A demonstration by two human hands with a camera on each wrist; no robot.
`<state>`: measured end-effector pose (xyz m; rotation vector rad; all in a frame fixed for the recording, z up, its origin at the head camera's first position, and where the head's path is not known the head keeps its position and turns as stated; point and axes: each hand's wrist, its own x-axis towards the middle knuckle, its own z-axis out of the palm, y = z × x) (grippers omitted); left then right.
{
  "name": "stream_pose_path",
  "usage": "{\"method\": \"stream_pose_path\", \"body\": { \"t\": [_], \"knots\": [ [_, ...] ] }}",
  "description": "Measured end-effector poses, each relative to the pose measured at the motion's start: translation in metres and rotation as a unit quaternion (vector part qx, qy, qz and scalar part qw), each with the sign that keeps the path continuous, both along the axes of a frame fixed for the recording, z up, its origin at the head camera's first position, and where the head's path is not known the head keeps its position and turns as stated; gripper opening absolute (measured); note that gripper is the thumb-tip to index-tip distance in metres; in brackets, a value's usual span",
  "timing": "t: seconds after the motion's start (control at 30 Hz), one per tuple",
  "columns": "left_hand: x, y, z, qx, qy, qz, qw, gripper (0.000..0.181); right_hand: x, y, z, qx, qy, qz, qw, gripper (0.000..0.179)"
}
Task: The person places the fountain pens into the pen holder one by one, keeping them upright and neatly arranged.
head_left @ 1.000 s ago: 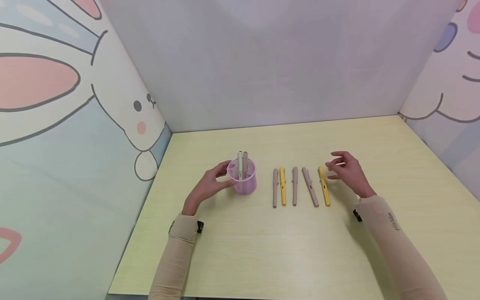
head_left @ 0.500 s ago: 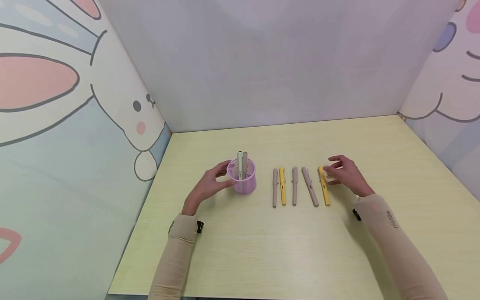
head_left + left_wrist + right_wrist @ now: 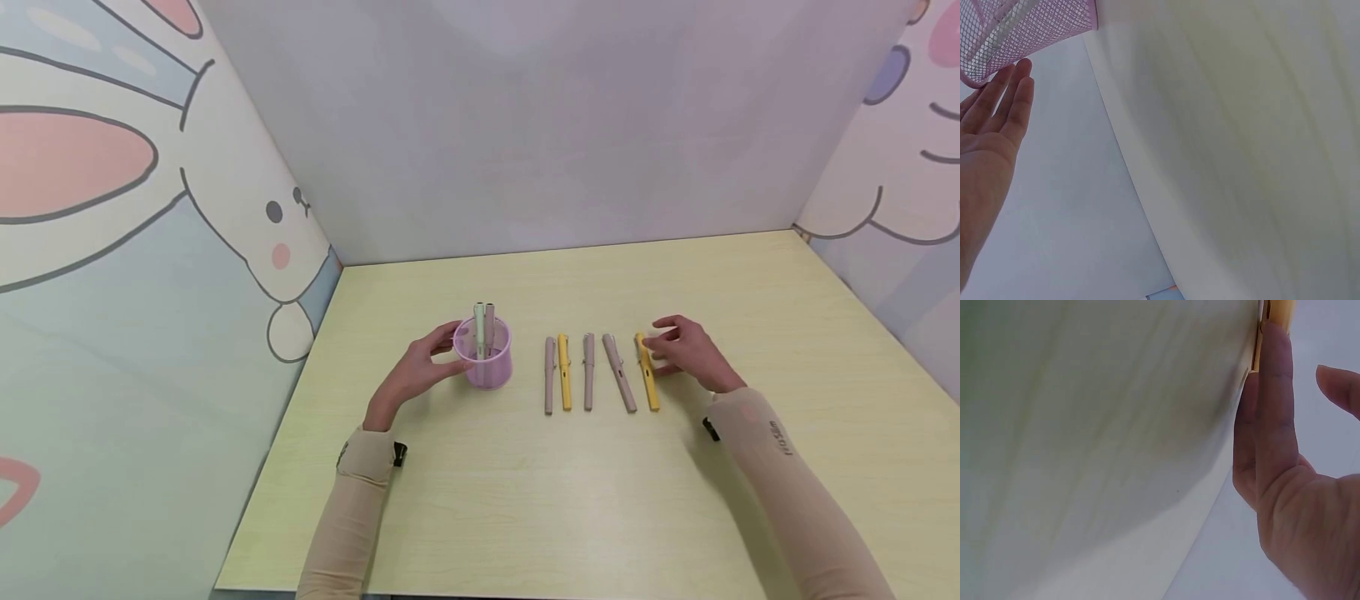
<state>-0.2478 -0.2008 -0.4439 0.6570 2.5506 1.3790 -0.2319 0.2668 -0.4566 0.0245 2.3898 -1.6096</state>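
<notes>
My left hand (image 3: 416,367) holds the side of a pink mesh pen cup (image 3: 495,373), thumb at the near side and fingers at the far side. In the left wrist view its fingers (image 3: 1017,106) lie nearly straight against the mesh. A pale green pen (image 3: 480,333) and a mauve pen (image 3: 490,321) stand in the cup. My right hand (image 3: 692,354) is at the cap end of the rightmost yellow pen (image 3: 649,383), which lies on the table. The right wrist view shows fingertips (image 3: 1277,340) right at this pen, thumb held apart.
Left of that pen lie a slanted mauve pen (image 3: 620,375), a straight mauve pen (image 3: 588,373), another yellow pen (image 3: 565,375) and a further mauve pen (image 3: 550,379), in a row on the pale wooden table (image 3: 480,500). A grey wall (image 3: 562,150) rises behind the table.
My right hand has moved slightly left and toward me, its fingertips coming to the rightmost yellow pen. The left hand and cup have stayed in place.
</notes>
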Motion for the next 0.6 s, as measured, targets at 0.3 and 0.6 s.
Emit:
{"method": "stream_pose_path", "body": {
  "t": [0.3, 0.6],
  "knots": [
    [0.0010, 0.0000, 0.0005, 0.003, 0.006, -0.002, 1.0000, 0.075, -0.0002, -0.0042, 0.0024, 0.004, -0.026, -0.012, 0.9996, 0.066],
    [0.0019, -0.0010, 0.0018, 0.005, 0.007, -0.002, 1.0000, 0.074, -0.0024, -0.0068, 0.0025, 0.015, -0.046, -0.011, 0.9987, 0.067]
  ]
}}
